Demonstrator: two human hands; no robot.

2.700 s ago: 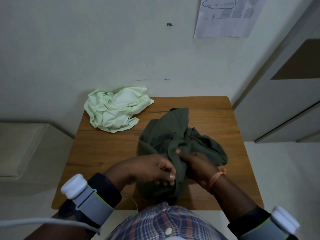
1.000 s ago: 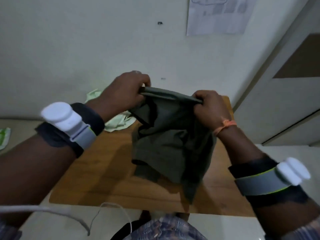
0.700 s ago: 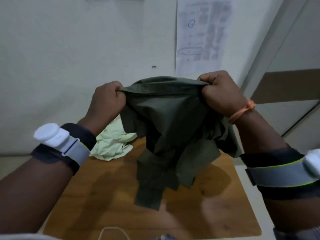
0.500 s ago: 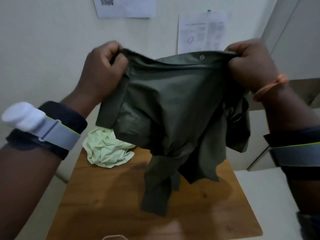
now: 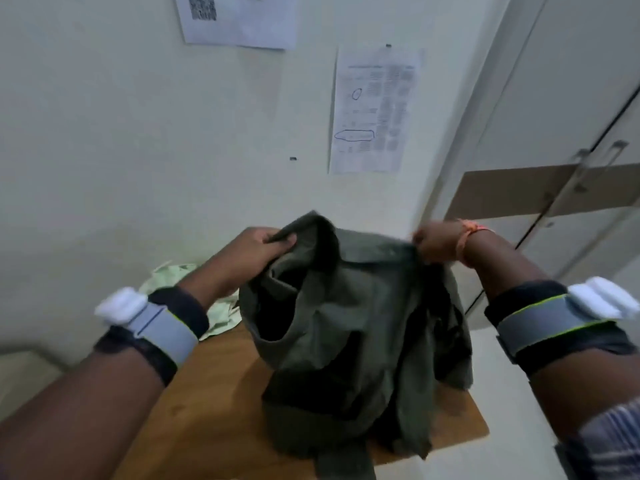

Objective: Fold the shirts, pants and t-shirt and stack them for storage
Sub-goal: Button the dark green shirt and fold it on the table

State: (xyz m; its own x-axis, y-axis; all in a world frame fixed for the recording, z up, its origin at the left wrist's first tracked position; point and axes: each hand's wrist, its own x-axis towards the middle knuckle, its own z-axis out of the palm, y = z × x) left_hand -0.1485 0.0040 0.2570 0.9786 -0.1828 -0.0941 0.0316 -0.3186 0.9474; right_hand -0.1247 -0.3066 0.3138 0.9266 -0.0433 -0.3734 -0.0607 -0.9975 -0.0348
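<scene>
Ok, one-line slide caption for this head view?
Both hands, left and right, grip the top edge of a dark green garment above the wooden table.

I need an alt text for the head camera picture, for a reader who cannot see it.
Two hands hold a dark green garment up by its top edge over a wooden table: the left hand grips one corner, the right hand the other. A crumpled pale green garment lies behind, near the wall.

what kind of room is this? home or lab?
Hard to say; probably a plain room set up for recording. A small wooden table stands against a bare wall, printed sheets are stuck to it, and a cupboard door stands at right.
</scene>
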